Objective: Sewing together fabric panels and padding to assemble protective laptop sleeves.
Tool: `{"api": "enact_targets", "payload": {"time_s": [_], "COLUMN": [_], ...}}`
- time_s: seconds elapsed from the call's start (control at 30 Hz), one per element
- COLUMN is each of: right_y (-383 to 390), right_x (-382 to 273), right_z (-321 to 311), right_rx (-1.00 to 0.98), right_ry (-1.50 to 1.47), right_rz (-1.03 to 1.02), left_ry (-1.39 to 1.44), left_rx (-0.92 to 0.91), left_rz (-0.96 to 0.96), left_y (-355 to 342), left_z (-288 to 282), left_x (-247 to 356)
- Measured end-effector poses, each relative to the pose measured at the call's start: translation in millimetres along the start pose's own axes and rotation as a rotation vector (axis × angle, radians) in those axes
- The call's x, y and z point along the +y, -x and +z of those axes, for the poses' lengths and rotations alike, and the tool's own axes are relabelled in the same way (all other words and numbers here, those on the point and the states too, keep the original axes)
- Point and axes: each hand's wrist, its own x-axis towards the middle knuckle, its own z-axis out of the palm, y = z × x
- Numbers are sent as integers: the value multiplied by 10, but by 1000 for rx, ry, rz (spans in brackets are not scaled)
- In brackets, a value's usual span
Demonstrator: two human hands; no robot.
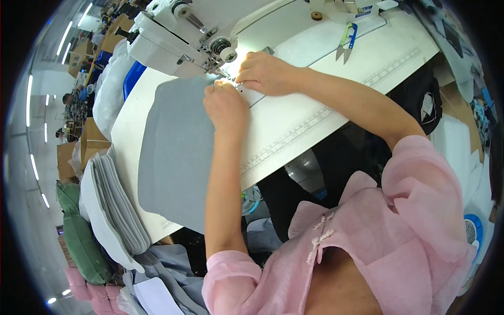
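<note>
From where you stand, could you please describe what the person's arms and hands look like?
The left sleeve and right sleeve are light pink, loose and slightly sheer. Below them, the forearms, left hand and right hand are bare, with no gloves or wristbands visible.

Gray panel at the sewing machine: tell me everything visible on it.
The gray panel is a large, plain, matte sheet that looks like fabric, with rounded corners. It lies mostly flat on the white table, its lower corner overhanging the front edge. Its top reaches under the sewing machine head. The left hand is at its upper right corner; fingertip contact is unclear.
</note>
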Motion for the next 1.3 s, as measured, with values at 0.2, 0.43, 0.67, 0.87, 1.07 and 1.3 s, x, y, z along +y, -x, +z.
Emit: {"api": "enact_targets", "payload": {"time_s": [0.2, 0.43, 0.67, 0.87, 1.07, 1.3], "right_y": [35, 3, 45, 57, 70, 48], "right_x": [-151, -199, -208, -291, -279, -326], "right_z": [-62, -102, -119, -127, -94, -123], "right_rx": [-114, -185, -207, -273, -285, -359], "right_ry": [81, 167, 191, 276, 325, 295], "right_rz": [0, 30, -10, -21, -37, 29], "left_ry": [322, 471, 555, 587, 501, 357], "left_rx": [-37, -151, -178, -238, 107, 21], "left_rz": [209, 131, 99, 75, 137, 69], "left_y": [39, 41, 29, 39, 134, 79], "left_z": [-175, -298, -333, -386, -183, -210], "left_x": [-331, -430, -452, -433, -241, -263]}}
